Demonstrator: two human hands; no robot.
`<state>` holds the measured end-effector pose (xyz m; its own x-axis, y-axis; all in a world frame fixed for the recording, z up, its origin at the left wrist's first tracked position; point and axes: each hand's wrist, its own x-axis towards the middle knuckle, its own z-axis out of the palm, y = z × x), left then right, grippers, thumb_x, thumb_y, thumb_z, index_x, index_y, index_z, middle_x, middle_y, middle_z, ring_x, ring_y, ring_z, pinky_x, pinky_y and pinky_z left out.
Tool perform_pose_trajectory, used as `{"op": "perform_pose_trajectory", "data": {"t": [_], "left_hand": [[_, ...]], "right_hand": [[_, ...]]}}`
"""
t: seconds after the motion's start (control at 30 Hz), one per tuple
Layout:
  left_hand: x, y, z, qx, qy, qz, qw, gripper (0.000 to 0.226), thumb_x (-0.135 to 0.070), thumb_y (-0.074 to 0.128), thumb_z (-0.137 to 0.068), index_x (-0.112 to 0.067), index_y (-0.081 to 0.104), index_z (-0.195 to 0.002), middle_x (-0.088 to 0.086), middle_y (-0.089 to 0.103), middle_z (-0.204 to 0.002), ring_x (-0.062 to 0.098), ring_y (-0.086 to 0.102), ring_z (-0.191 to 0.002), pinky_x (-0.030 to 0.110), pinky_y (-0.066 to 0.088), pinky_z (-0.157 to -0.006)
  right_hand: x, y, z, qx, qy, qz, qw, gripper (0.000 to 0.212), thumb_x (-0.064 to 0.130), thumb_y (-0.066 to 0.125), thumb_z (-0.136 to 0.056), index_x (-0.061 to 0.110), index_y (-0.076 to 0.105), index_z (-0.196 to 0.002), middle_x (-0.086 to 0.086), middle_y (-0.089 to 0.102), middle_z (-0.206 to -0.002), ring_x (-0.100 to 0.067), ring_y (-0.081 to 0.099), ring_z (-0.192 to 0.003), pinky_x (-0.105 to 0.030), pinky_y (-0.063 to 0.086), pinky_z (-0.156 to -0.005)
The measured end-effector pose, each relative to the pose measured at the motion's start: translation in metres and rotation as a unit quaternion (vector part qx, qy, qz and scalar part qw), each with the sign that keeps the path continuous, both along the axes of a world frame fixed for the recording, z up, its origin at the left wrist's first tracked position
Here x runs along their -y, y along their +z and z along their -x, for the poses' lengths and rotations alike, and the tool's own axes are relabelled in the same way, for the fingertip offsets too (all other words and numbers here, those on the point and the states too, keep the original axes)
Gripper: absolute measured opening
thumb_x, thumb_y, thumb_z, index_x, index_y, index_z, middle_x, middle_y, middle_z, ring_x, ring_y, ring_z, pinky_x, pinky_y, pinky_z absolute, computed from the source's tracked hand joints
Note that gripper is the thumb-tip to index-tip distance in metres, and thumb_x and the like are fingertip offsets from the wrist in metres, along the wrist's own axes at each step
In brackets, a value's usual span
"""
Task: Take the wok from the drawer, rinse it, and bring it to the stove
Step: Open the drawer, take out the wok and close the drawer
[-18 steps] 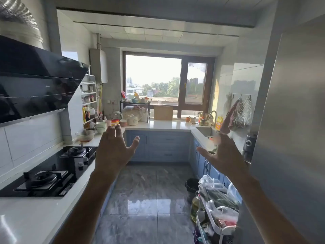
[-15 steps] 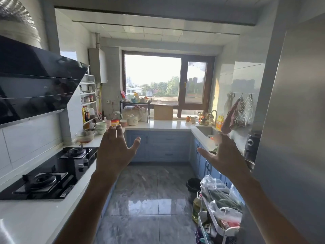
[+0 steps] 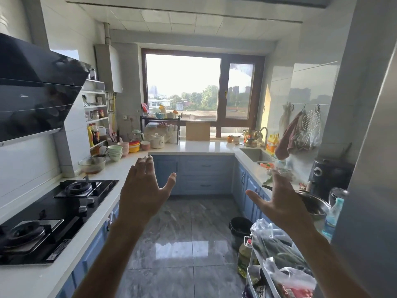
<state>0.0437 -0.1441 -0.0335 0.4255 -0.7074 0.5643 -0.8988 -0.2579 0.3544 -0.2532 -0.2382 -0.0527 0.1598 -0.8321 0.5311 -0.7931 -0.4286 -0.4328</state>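
Single head-worn wide-angle view, standing height, facing down the kitchen aisle toward the brown-framed window (image 3: pixel 202 87). Black glass gas stove (image 3: pixel 51 216) near at left; steel sink (image 3: pixel 255 154) farther right. Grey marble-tiled floor (image 3: pixel 184 244) below.

Black glass stove (image 3: pixel 53 214) at eight o'clock on a white counter (image 3: pixel 193 146) — pale blue cabinet fronts (image 3: pixel 206 175) at twelve, grey marbled floor tiles (image 3: pixel 178 233) — a brown-framed window (image 3: pixel 222 87).
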Motion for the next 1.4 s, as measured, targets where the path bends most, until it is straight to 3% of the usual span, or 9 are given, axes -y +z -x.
{"op": "perform_pose_trajectory", "data": {"t": [0.17,0.33,0.67,0.9,1.07,1.23,1.33,1.4], "left_hand": [[0.086,0.003,-0.002,0.001,-0.002,0.017,1.0,0.089,-0.067,0.045,-0.093,-0.009,0.024,-0.158,0.01,0.027,-0.165,0.025,0.026,-0.153,0.039,0.023,-0.123],[0.179,0.012,-0.004,0.002,0.008,0.03,1.0,0.088,-0.066,0.043,-0.094,-0.011,0.021,-0.159,0.009,0.025,-0.167,0.024,0.024,-0.154,0.037,0.02,-0.123],[0.37,-0.006,-0.044,-0.015,0.023,0.013,1.0,0.084,-0.061,0.051,-0.093,-0.008,0.031,-0.155,0.013,0.037,-0.16,0.03,0.036,-0.147,0.046,0.035,-0.117],[0.536,-0.038,-0.114,-0.031,0.0,0.007,0.999,0.081,-0.063,0.051,-0.092,-0.012,0.035,-0.153,0.009,0.044,-0.156,0.029,0.044,-0.142,0.05,0.044,-0.108],[0.671,-0.055,-0.173,-0.024,-0.055,-0.019,0.998,0.072,-0.06,0.052,-0.093,-0.015,0.045,-0.149,0.003,0.059,-0.142,0.024,0.06,-0.126,0.043,0.054,-0.095],[0.804,-0.086,-0.208,-0.086,-0.107,-0.068,0.988,0.068,-0.058,0.049,-0.096,-0.023,0.037,-0.153,-0.007,0.054,-0.145,0.019,0.058,-0.127,0.044,0.049,-0.098],[0.886,-0.112,-0.225,-0.126,-0.123,-0.087,0.981,0.066,-0.057,0.047,-0.097,-0.027,0.034,-0.154,-0.014,0.056,-0.141,0.016,0.059,-0.125,0.046,0.047,-0.098],[0.945,-0.135,-0.233,-0.148,-0.132,-0.101,0.975,0.064,-0.058,0.047,-0.097,-0.03,0.036,-0.153,-0.017,0.058,-0.138,0.014,0.059,-0.124,0.047,0.046,-0.1]], "right_hand": [[0.09,0.003,-0.007,0.021,0.026,-0.009,0.999,0.106,0.073,0.062,-0.077,0.008,0.032,-0.157,-0.012,0.043,-0.16,-0.028,0.04,-0.147,-0.041,0.032,-0.122],[0.188,0.016,-0.012,0.027,0.039,-0.009,0.999,0.098,0.056,0.072,-0.085,0.006,0.029,-0.157,-0.012,0.04,-0.161,-0.027,0.039,-0.148,-0.035,0.029,-0.12],[0.388,-0.002,-0.047,0.021,0.026,-0.046,0.998,0.098,0.058,0.069,-0.087,0.008,0.026,-0.16,-0.01,0.036,-0.164,-0.026,0.034,-0.151,-0.036,0.028,-0.121],[0.546,-0.026,-0.114,0.011,0.044,-0.051,0.998,0.094,0.053,0.071,-0.088,0.012,0.026,-0.161,-0.007,0.034,-0.166,-0.024,0.034,-0.152,-0.036,0.031,-0.119],[0.667,-0.047,-0.163,0.02,0.036,-0.124,0.991,0.091,0.053,0.071,-0.088,0.013,0.032,-0.159,-0.007,0.041,-0.163,-0.024,0.04,-0.149,-0.038,0.034,-0.119],[0.785,-0.084,-0.198,0.011,0.012,-0.208,0.978,0.088,0.054,0.068,-0.089,0.013,0.034,-0.159,-0.005,0.041,-0.162,-0.024,0.04,-0.149,-0.039,0.032,-0.12],[0.86,-0.112,-0.218,0.03,0.02,-0.246,0.969,0.102,0.075,0.057,-0.074,0.018,0.04,-0.157,-0.003,0.051,-0.155,-0.021,0.049,-0.142,-0.039,0.039,-0.117],[0.919,-0.135,-0.225,0.045,0.03,-0.263,0.963,0.101,0.077,0.056,-0.07,0.02,0.046,-0.154,-0.001,0.058,-0.148,-0.018,0.055,-0.136,-0.035,0.045,-0.111]]}}
